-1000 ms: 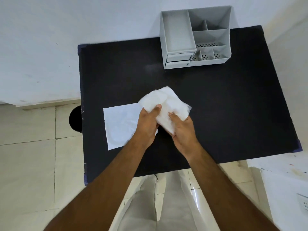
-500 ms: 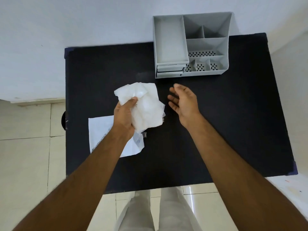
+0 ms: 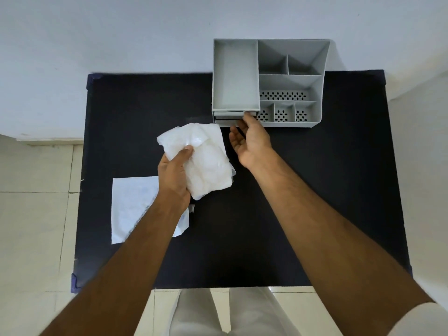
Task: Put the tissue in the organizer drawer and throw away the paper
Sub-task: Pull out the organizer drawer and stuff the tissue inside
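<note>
A crumpled white tissue (image 3: 206, 158) is held above the black table (image 3: 315, 190) by my left hand (image 3: 174, 175), thumb pressed on its top. My right hand (image 3: 251, 139) reaches forward, palm turned up, fingers apart; its fingertips touch the front of the small drawers (image 3: 228, 118) at the lower left of the grey organizer (image 3: 269, 81). The drawers look closed. A flat white sheet of paper (image 3: 133, 204) lies on the table's left side, partly hidden under my left forearm.
The organizer stands at the table's far edge against a pale wall, with one large open tray and several small perforated compartments. Tiled floor shows to the left and below the table's near edge. My legs are at the near edge.
My right hand let go of the tissue and moved forward to the organizer's drawer front. The left hand keeps the tissue and has shifted slightly left, off the paper.
</note>
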